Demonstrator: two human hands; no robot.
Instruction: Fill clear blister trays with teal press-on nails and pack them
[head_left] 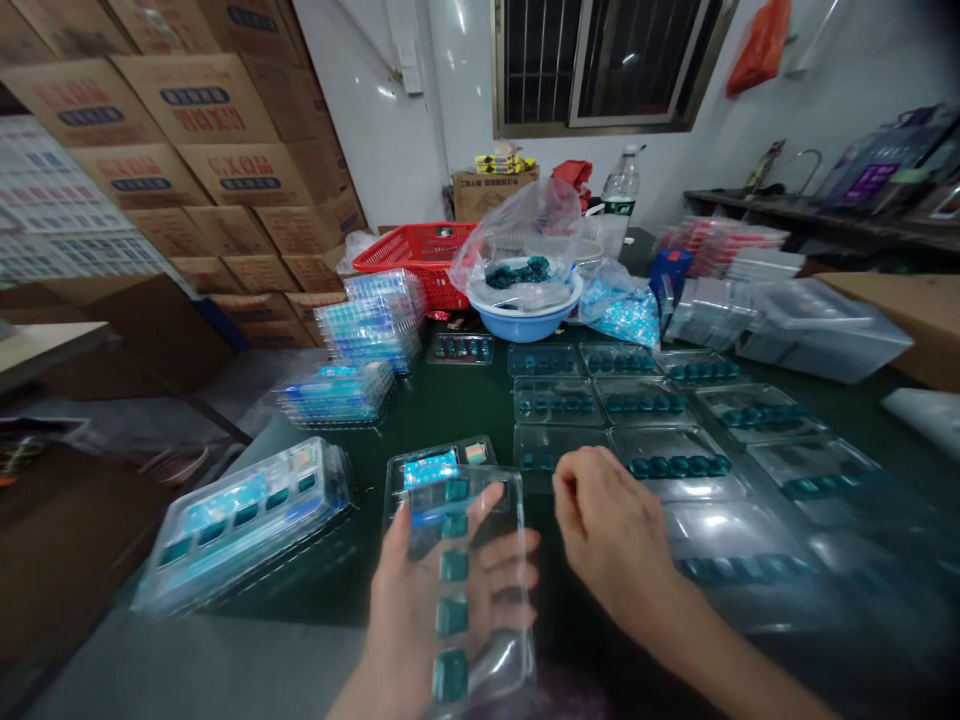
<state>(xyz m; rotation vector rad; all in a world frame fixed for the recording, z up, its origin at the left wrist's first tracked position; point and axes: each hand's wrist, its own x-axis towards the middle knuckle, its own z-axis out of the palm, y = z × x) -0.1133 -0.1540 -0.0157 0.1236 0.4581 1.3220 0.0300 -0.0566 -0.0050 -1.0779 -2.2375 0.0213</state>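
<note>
One slip could drop the blister tray [480, 625] your left hand [401, 610] grips; your empty, loosely curled right hand [611, 525] could bump neighbouring trays [675, 465].

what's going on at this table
A person is holding a clear plastic tray in their left hand, with a row of teal pieces in it. Their right hand holds nothing and is just above a dark green table laid out with open trays of teal pieces. Stacked trays and a blue bowl sit further back.
</note>
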